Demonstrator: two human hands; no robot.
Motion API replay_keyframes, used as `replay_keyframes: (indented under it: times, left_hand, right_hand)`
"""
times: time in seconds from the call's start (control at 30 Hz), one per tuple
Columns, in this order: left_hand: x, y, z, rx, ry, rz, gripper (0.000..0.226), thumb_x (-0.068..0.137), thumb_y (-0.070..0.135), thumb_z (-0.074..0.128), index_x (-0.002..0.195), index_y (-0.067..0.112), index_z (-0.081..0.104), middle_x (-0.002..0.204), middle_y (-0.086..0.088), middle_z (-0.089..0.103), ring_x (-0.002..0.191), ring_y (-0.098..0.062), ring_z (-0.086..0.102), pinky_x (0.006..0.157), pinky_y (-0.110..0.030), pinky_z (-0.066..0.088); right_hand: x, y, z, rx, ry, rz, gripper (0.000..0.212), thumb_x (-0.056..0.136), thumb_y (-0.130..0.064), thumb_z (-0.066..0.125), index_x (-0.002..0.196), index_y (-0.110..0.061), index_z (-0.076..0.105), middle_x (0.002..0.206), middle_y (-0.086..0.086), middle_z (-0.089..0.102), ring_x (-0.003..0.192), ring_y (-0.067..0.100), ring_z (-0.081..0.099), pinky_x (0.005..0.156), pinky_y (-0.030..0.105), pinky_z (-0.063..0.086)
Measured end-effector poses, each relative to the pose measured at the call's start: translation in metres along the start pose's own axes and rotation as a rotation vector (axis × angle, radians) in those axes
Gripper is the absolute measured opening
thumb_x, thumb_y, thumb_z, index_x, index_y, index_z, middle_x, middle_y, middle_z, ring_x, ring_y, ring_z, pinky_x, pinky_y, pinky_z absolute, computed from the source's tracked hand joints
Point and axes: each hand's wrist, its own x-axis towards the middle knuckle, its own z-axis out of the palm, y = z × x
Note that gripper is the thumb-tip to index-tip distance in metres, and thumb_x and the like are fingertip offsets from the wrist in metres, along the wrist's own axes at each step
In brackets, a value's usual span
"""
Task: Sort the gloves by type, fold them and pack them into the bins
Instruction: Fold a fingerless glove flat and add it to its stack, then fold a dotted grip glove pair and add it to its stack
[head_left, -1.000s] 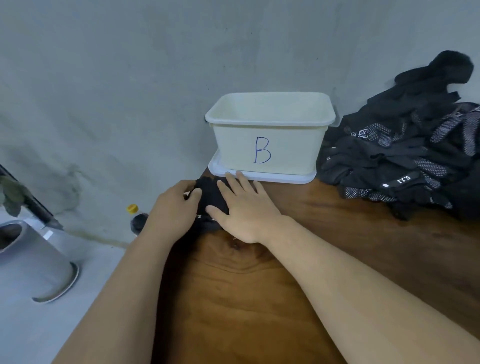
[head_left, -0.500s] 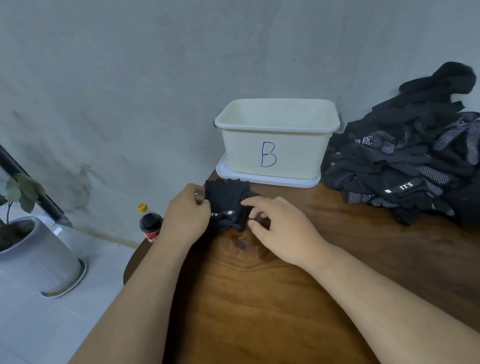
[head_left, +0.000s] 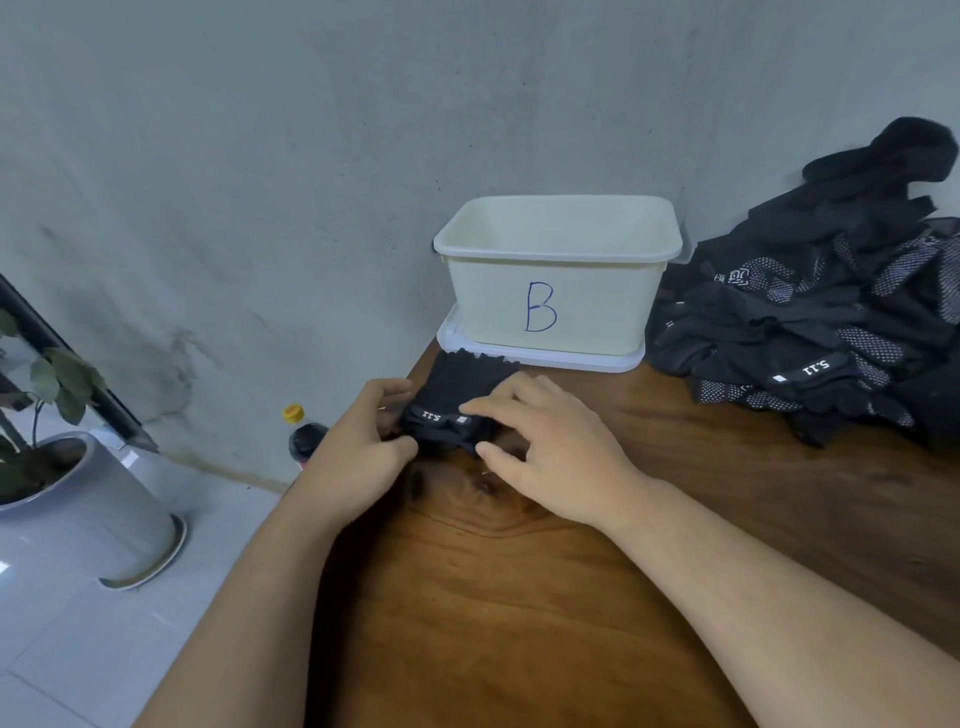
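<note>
A folded black glove (head_left: 457, 387) with a white "5.11" strap lies on the wooden table (head_left: 597, 597) just in front of the cream bin marked B (head_left: 558, 280). My left hand (head_left: 363, 447) grips the glove's left wrist end with curled fingers. My right hand (head_left: 545, 447) pinches its right side near the strap, thumb under the edge. The bin stands on its white lid (head_left: 540, 356) against the wall. What lies inside the bin is hidden by its wall.
A large pile of black gloves (head_left: 831, 322), some with dotted palms, fills the table's right back corner. Off the table's left edge stand a dark bottle with a yellow cap (head_left: 304, 434) and a grey plant pot (head_left: 78, 509) on the tiled floor.
My right hand lifted from pressing flat on the glove and now pinches its edge. The glove's strap side has come up into view. The view has tilted down a little.
</note>
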Motion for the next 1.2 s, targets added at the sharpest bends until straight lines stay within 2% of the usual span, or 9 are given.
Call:
replay_keyframes:
  times: [0.17,0.27,0.4,0.57,0.67,0.77,0.93,1.07,1.2]
  left_hand:
    - [-0.001,0.0,0.009,0.101,0.111,0.13,0.05,0.095,0.009,0.074,0.136,0.033,0.057,0.13,0.022,0.064,0.11,0.016,0.058,0.084,0.005,0.037]
    - [0.0,-0.001,0.011,0.13,0.151,0.137,0.044,0.094,0.012,0.075,0.127,0.037,0.06,0.118,0.02,0.067,0.106,0.015,0.059,0.08,0.005,0.037]
    - [-0.002,-0.001,0.011,0.154,0.172,0.125,0.038,0.095,0.013,0.074,0.12,0.038,0.062,0.107,0.017,0.071,0.102,0.009,0.063,0.076,-0.002,0.039]
    - [-0.004,0.001,0.011,0.182,0.162,0.135,0.043,0.094,0.007,0.067,0.127,0.034,0.065,0.118,0.015,0.071,0.108,0.003,0.064,0.078,0.004,0.037]
    - [-0.006,0.006,0.013,0.158,0.187,0.142,0.05,0.093,0.001,0.056,0.133,0.029,0.064,0.129,0.015,0.062,0.117,-0.001,0.058,0.084,-0.003,0.037]
    - [-0.006,0.011,0.018,0.207,0.251,0.251,0.038,0.096,0.006,0.055,0.122,0.032,0.065,0.125,0.017,0.06,0.117,-0.005,0.053,0.089,-0.011,0.037]
    - [-0.013,0.02,0.037,0.352,0.263,0.449,0.027,0.098,0.012,0.057,0.114,0.032,0.066,0.122,0.016,0.06,0.115,-0.008,0.049,0.099,-0.033,0.045]
    - [-0.031,0.038,0.068,0.419,0.17,0.55,0.024,0.098,0.014,0.059,0.115,0.03,0.066,0.123,0.016,0.061,0.121,-0.01,0.05,0.102,-0.034,0.042]
    - [-0.045,0.053,0.108,0.453,0.034,0.651,0.021,0.098,0.016,0.06,0.113,0.03,0.065,0.121,0.018,0.062,0.118,-0.008,0.05,0.102,-0.036,0.044]
  right_hand:
    - [0.009,-0.002,0.013,-0.082,-0.021,-0.042,0.031,0.108,-0.037,0.055,0.135,-0.037,0.07,0.132,-0.02,0.06,0.116,0.014,0.052,0.096,0.038,0.05]
    - [0.013,-0.003,0.013,-0.068,-0.015,-0.006,0.028,0.11,-0.035,0.052,0.13,-0.038,0.072,0.128,-0.02,0.065,0.112,0.015,0.057,0.089,0.038,0.052]
    - [0.012,-0.001,0.009,0.037,0.059,0.051,0.027,0.11,-0.034,0.053,0.128,-0.039,0.073,0.13,-0.021,0.069,0.117,0.009,0.063,0.093,0.037,0.054]
    - [0.006,-0.002,0.009,-0.023,-0.062,0.024,0.031,0.108,-0.035,0.054,0.134,-0.041,0.071,0.14,-0.022,0.065,0.128,0.01,0.054,0.103,0.039,0.048]
    - [0.0,-0.002,0.002,-0.007,0.026,0.028,0.034,0.108,-0.027,0.053,0.133,-0.039,0.072,0.141,-0.022,0.063,0.126,0.01,0.054,0.101,0.035,0.048]
    - [-0.02,0.008,-0.009,0.068,0.148,0.084,0.037,0.104,-0.014,0.056,0.128,-0.034,0.075,0.131,-0.022,0.065,0.116,0.01,0.057,0.095,0.032,0.053]
    - [-0.061,0.032,-0.036,0.078,0.159,0.194,0.035,0.104,-0.015,0.056,0.125,-0.036,0.074,0.127,-0.028,0.062,0.115,0.005,0.054,0.096,0.033,0.053]
    - [-0.101,0.046,-0.066,0.03,0.157,0.23,0.031,0.105,-0.019,0.057,0.124,-0.038,0.073,0.127,-0.03,0.062,0.117,0.001,0.052,0.091,0.026,0.051]
    - [-0.144,0.066,-0.096,-0.023,0.178,0.286,0.029,0.104,-0.02,0.06,0.122,-0.037,0.074,0.125,-0.03,0.062,0.116,0.001,0.052,0.08,0.009,0.039]
